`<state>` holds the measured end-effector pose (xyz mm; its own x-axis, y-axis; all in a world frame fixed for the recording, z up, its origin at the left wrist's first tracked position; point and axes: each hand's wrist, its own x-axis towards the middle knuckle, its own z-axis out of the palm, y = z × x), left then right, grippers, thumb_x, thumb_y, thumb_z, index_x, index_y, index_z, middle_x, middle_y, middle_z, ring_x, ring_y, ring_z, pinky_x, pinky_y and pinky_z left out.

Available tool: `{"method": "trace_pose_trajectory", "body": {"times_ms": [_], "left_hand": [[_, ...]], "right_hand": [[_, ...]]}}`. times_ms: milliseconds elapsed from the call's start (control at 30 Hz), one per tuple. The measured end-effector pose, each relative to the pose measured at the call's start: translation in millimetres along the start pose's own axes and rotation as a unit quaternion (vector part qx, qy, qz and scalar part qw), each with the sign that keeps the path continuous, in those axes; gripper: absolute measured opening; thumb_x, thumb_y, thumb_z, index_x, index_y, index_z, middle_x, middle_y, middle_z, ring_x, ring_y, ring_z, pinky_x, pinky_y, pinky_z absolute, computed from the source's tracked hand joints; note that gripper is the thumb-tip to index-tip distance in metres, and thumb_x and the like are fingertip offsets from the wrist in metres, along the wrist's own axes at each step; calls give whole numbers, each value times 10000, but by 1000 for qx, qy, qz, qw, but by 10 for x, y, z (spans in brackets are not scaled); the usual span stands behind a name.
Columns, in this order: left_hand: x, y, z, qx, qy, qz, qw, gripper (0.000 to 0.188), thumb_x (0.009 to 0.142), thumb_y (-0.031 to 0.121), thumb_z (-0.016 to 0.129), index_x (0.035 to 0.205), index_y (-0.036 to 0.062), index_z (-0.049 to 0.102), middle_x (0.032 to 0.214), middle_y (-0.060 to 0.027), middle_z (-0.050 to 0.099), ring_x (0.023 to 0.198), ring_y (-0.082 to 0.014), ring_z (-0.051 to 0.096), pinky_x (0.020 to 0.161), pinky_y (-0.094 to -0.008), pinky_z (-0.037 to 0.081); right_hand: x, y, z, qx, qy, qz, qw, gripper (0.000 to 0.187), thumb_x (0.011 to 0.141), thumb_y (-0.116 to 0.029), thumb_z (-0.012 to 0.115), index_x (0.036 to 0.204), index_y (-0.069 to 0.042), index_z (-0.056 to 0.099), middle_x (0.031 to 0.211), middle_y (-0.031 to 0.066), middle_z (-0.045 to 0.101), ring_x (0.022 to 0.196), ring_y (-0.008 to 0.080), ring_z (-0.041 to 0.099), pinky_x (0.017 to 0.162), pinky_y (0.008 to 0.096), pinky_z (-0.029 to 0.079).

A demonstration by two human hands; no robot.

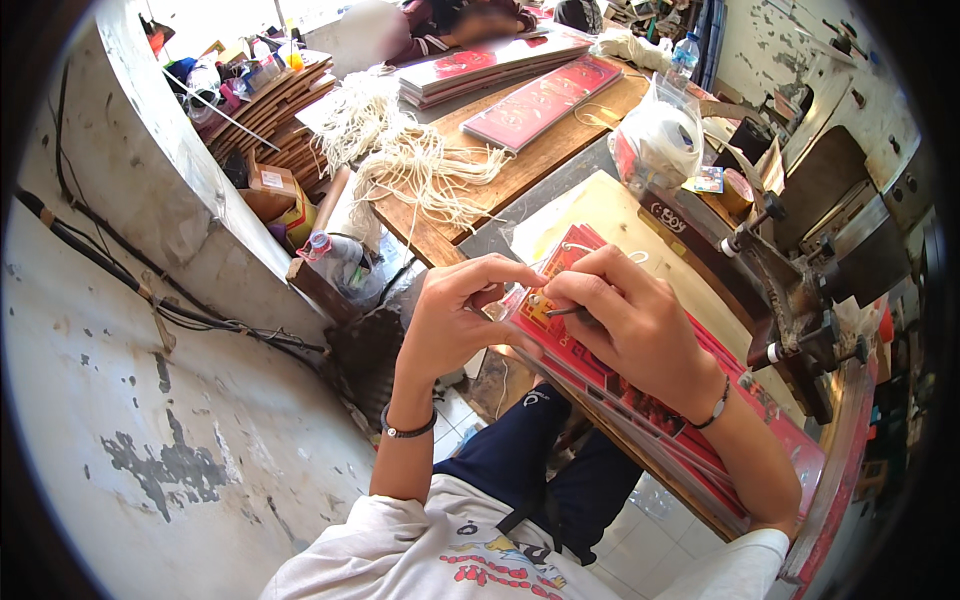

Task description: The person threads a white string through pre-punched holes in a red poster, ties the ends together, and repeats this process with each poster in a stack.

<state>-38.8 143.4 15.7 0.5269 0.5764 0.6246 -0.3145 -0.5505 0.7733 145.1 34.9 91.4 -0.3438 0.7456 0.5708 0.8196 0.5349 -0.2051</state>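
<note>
Head view looked down on a cluttered workshop bench. The wooden tabletop [520, 175] ran away from the person toward the top of the frame, with a pale sheet [610, 215] laid over its nearer part. A stack of flat red paper bags [700, 425] lay along the bench edge over the person's lap. The left hand [455, 315] was curled, its fingertips pinching the top corner of the stack. The right hand [635, 320] rested on the stack, fingers closed around a thin dark tool [570, 311] whose tip met the bag's corner.

A heap of white cords [400, 150] sprawled across the far left of the tabletop. Beyond it lay more red bags [545, 100] and a second pile [480, 65]. A clear plastic bag of white material [660, 135] stood near the right edge, beside a dark metal press [800, 290]. To the left rose a scuffed, peeling plastered wall [150, 400] with black cables [120, 270] running along it. Stacked cardboard [275, 110] filled the corner behind. Pale floor tiles [650, 520] showed below the knees. Another person's blurred figure [450, 20] sat at the far end.
</note>
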Motion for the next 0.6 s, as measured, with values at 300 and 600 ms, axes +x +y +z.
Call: {"method": "trace_pose_trajectory", "body": {"times_ms": [300,600], "left_hand": [[-64,18,-62,40,-14,-9,999,528,627,43,900,1116,34,699,916,12,698,667,-42,467,567,-200,373],[-143,25,-132,-33,-21,-95,995,425,777,-136,719,1187,-46,648,998,-102,732,954,-132,692,786,-233,528]], "right_hand": [[16,-34,25,-43,-27,-20,998,254,819,-80,715,1064,-87,649,1009,50,618,908,242,686,678,366,588],[37,-43,108,24,-19,-34,999,224,840,-87,702,1060,-105,664,1025,37,635,899,244,674,662,371,586]]}}
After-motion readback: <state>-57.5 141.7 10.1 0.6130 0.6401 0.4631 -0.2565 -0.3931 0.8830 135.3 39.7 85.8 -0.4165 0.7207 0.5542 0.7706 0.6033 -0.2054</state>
